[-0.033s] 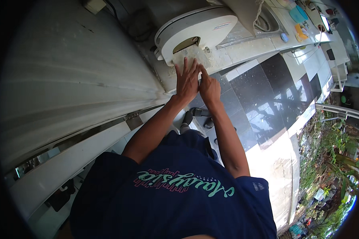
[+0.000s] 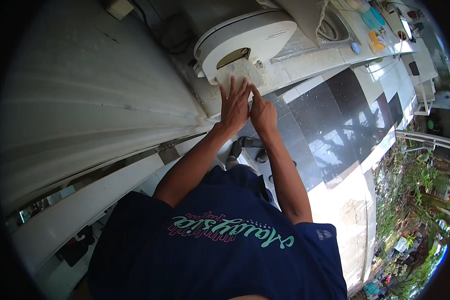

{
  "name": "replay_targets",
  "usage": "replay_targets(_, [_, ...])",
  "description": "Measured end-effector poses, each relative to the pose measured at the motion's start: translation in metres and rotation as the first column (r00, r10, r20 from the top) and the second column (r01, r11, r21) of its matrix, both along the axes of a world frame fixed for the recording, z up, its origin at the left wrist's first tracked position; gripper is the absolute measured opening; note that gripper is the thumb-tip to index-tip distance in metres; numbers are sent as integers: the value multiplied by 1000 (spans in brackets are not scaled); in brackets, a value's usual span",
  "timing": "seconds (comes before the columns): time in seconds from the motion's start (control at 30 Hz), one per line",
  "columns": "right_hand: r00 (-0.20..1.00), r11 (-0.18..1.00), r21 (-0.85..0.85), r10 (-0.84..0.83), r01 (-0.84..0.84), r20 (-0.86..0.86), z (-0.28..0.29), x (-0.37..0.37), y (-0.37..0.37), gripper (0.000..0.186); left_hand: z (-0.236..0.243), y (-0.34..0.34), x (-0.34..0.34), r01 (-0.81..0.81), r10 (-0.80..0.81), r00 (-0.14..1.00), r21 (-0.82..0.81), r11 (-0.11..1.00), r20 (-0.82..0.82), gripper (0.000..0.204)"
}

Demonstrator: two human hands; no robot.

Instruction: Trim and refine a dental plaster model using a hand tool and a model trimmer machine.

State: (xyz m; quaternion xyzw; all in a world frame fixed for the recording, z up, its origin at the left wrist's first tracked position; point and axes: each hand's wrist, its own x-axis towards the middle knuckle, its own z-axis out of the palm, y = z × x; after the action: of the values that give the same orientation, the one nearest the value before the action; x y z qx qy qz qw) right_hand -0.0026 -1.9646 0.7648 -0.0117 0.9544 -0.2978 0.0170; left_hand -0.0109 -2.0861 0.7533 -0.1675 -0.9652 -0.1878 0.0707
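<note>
Lying side by side in the head view, the person's left hand and right hand are at the front of a pale flat piece, below a white rounded housing. The left hand is turned back upward with its fingers spread, their tips overlapping the flat piece; the right hand has its index finger extended toward the piece and its other fingers curled, and one cannot tell whether it pinches anything. The two hands are touching or nearly so. The flat piece lies directly before the dark slot in the housing, which sits on a pale worktop dotted with crumbs near the slot. To the left runs a large off-white panel. At the housing's upper right, a greyish sheet hangs partly in front of a basin with a coiled hose. Farther right are a small blue item, a yellow-orange item and a turquoise container. Below, dark floor tiles catch patches of light. The person wears a navy shirt with a printed front.
</note>
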Motion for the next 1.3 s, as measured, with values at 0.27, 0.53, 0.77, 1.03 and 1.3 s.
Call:
replay_targets(0.27, [993,999,-44,20,-25,-116,0,-12,4,55,-3,2,-8,21,-21,998,2,1000,60,60])
replay_targets(0.53, [991,999,-35,0,-5,-133,10,-16,1,44,-11,-13,-15,16,-19,999,90,996,32,67])
replay_targets(0.77, [988,992,128,1,-21,153,-4,-9,10,57,-26,1,-65,5,-9,993,36,999,120,65])
replay_targets(1.03, [983,987,158,-60,32,173,7,-2,13,58,-26,-8,-66,40,-40,997,7,999,71,62])
replay_targets(1.3, [987,989,142,-68,48,142,6,-3,23,52,-27,-8,-63,62,-55,992,-61,996,115,63])
